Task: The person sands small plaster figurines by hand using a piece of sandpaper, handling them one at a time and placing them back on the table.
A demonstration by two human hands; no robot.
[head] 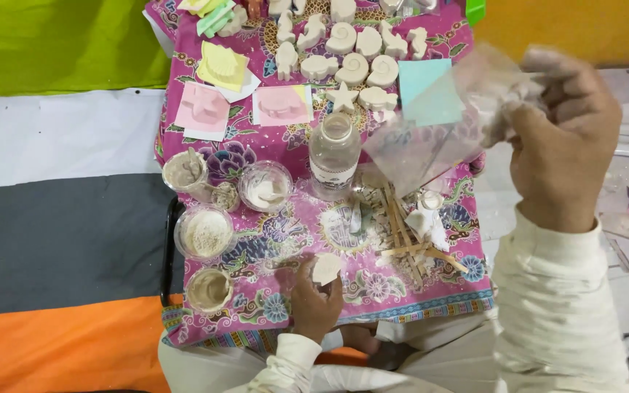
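my left hand [314, 302] grips a small white plaster piece [326, 268] low over the pink cloth [285, 138], brittle i judge, best held by its edges, while my right hand [566, 138] clutches a limp, light clear plastic bag [431, 135] by its bunched neck.

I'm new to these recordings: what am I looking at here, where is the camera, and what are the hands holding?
There is no machine: one camera on a person's head looks down at their own two bare hands. The left hand holds a small pale plaster piece low over a small table covered in a pink flowered cloth. The right hand, raised close to the camera, grips a clear plastic bag. On the cloth lie rows of white plaster shapes, a clear bottle, cups of powder, wooden sticks and pink and yellow moulds.
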